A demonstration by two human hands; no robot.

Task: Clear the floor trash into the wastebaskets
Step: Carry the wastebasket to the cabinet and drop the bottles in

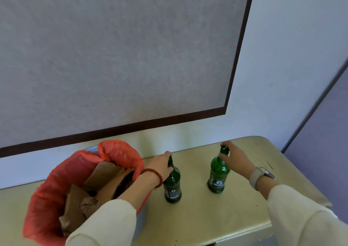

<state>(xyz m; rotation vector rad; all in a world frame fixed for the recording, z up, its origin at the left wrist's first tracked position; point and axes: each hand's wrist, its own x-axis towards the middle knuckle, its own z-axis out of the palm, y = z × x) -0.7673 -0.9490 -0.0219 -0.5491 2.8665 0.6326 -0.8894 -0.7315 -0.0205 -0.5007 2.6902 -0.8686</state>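
Two green glass bottles are standing upright on a beige table, well apart from each other, and each one is being gripped at the neck. The left bottle (pixel 172 184) is held by the left hand (pixel 162 165), with the fingers curled round the neck from the left side, so the body of the bottle sits just below and to the right of that hand. A red bead bracelet (pixel 155 176) is worn on that wrist. The right bottle (pixel 218 176) is grasped near its mouth by the right hand (pixel 236 158), fingers wrapped over the top, and the bottle hangs below and to the left of the palm. A watch with a pale strap (pixel 260 176) is seen on the right wrist, and cream sleeves (pixel 301 213) are worn on both arms.

Right beside the left forearm, on its left, a wastebasket (pixel 94 149) lined with a red plastic bag (pixel 49 187) is parked on the table (pixel 216 217). It's stuffed with torn brown cardboard (pixel 105 176) and crumpled brown paper. The left bottle is near the bag's rim but not touching it, as far as can be told.

Behind both hands a big grey board (pixel 113 57) with a dark frame is mounted on the pale wall.
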